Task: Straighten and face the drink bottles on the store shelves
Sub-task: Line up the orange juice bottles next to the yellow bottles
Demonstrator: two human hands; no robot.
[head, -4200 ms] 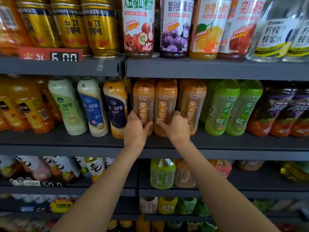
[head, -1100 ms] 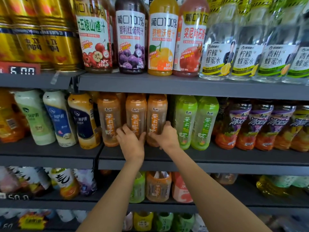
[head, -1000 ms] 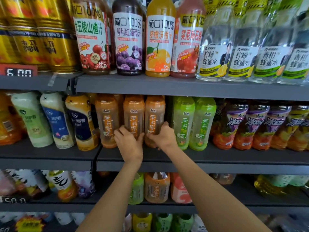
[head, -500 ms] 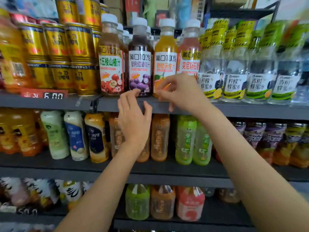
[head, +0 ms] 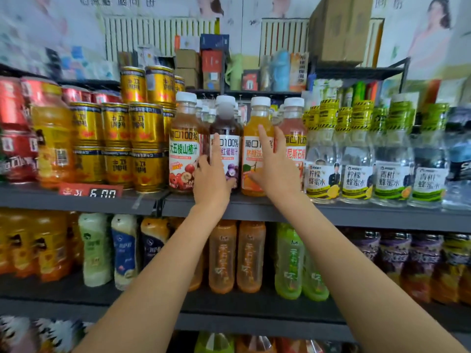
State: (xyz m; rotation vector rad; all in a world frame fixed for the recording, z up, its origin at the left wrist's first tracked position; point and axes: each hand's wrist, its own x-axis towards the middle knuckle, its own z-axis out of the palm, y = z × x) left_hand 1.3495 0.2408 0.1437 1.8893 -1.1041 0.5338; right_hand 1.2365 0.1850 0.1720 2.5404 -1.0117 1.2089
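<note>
On upper shelf (head: 331, 212), L hand (head: 212, 174) gripping purple grape juice btl (head: 225, 123), R hand (head: 274, 166) fingers straight, flat vs orange juice btl (head: 257, 118).

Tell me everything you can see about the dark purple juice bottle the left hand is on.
The purple bottle stands upright at the front of the upper shelf, between a red-brown juice bottle and an orange juice bottle. It looks like clear plastic filled with dark purple juice, with a white cap and a white label showing grapes, facing forward. The left hand grips its lower front, index finger straight up over the label, thumb at the bottle's right side. Its base is hidden behind the hand.
</note>
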